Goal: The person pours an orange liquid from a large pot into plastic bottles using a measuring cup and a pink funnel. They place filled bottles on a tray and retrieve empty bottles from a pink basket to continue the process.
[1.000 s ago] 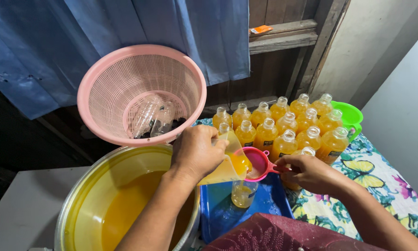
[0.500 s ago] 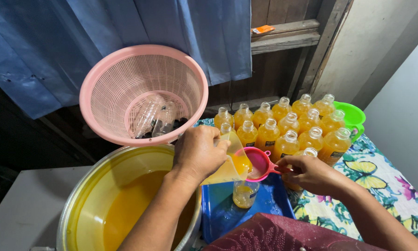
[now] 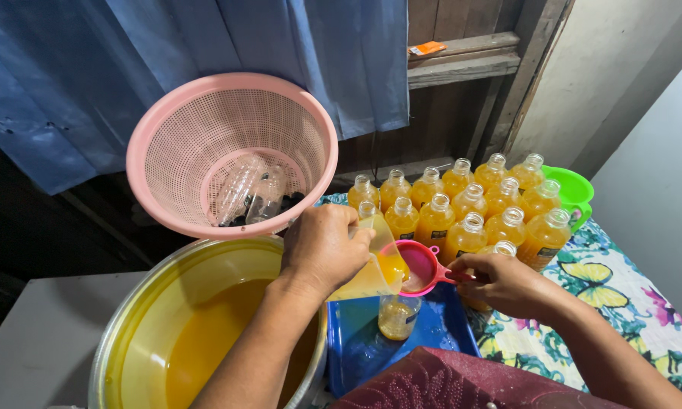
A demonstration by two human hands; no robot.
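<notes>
the left hand [image 3: 322, 250] grips a clear measuring cup [image 3: 373, 269] tilted over a pink funnel [image 3: 420, 266] — the right hand [image 3: 504, 282] pinches the funnel's handle, above a small bottle [image 3: 398, 316] standing in the blue tray [image 3: 356, 348] near the desk's front edge.

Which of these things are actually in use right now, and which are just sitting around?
In use: left hand tipping clear jug; right hand steadying pink funnel; bottle under it; blue tray; big pot.

Sitting around: pink basket; filled bottles; green tub; blue curtain.
</notes>
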